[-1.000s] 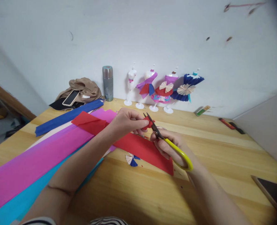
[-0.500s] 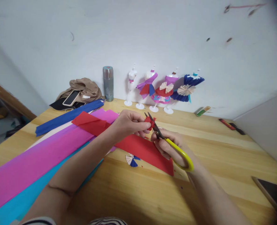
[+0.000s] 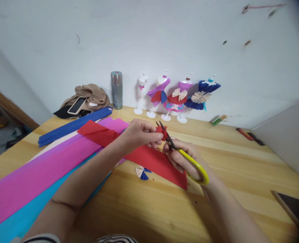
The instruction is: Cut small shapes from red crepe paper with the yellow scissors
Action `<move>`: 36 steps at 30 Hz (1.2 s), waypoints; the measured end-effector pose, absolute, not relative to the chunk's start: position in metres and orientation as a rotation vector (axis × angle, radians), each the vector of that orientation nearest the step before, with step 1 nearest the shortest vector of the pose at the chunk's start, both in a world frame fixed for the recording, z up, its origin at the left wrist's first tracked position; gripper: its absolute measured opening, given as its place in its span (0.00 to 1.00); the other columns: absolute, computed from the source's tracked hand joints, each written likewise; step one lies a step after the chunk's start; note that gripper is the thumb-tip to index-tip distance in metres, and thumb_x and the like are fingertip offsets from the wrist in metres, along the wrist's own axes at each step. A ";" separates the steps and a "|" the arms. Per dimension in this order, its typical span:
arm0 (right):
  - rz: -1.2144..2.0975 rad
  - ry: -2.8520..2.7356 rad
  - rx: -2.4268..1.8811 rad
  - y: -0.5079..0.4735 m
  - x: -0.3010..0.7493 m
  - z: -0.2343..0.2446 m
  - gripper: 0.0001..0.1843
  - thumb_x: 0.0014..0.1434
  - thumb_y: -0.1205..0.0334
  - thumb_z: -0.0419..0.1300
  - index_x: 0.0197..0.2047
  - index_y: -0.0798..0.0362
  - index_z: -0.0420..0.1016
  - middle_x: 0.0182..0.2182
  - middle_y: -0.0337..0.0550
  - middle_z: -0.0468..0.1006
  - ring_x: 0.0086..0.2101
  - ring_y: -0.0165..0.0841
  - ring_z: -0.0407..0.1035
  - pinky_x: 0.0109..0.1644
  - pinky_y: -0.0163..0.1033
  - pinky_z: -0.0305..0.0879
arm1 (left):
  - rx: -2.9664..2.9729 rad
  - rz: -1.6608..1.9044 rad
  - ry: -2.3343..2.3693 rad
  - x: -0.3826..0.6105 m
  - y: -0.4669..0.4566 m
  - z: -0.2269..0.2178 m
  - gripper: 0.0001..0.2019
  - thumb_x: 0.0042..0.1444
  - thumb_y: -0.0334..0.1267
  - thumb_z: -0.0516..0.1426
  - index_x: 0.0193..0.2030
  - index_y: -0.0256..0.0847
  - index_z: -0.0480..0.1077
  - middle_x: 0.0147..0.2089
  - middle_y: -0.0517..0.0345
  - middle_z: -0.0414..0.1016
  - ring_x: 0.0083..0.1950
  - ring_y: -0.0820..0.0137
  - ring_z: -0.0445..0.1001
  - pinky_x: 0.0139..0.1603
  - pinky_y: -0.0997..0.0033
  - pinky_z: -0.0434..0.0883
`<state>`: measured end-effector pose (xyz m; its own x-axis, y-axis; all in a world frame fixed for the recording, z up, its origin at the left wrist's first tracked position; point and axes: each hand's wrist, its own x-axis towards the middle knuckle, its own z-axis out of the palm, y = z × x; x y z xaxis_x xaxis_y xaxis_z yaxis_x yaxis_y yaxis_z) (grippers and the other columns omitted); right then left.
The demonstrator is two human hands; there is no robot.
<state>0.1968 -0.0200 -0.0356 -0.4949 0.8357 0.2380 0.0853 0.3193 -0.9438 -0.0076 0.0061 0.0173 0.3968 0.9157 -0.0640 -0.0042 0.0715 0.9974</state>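
red paper piece (image 3: 160, 130) is held above the tabletop (image 3: 240, 162) in the left hand (image 3: 142, 133), whose grip is narrow, pinching it at the fingertips. the right hand (image 3: 181, 158) has its grip wrapped around yellow-handled scissors (image 3: 193, 164), their parted blades right at the piece. below lies a red paper strip (image 3: 154, 163), with a pleated fan (image 3: 142, 173) just beside its near edge. by the wall (image 3: 149, 40), a lidded metal flask (image 3: 116, 90) stands upright, its contents hidden, between a brown cloth (image 3: 96, 94) and four small dress forms (image 3: 179, 95).
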 end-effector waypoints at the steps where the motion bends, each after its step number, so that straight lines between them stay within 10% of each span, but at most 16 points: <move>1: 1.244 -1.819 -0.819 -0.020 0.197 -0.035 0.21 0.65 0.41 0.59 0.38 0.53 0.70 0.20 0.31 0.62 0.15 0.23 0.52 0.16 0.31 0.47 | 1.307 0.862 0.930 -0.007 0.006 0.018 0.08 0.51 0.29 0.63 0.22 0.33 0.75 0.23 0.57 0.79 0.23 0.79 0.75 0.27 0.82 0.70; 36: 1.309 -1.863 -0.806 -0.021 0.199 -0.032 0.24 0.62 0.37 0.58 0.41 0.52 0.71 0.25 0.34 0.66 0.17 0.24 0.55 0.19 0.33 0.52 | 1.376 0.843 0.913 -0.010 0.005 0.021 0.09 0.51 0.30 0.62 0.21 0.35 0.72 0.19 0.60 0.75 0.23 0.77 0.74 0.27 0.80 0.69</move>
<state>0.1992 -0.0210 -0.0318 -0.5528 0.8098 0.1964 0.0896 0.2921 -0.9522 -0.0096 0.0047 0.0210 0.4253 0.9041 -0.0413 0.0312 0.0309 0.9990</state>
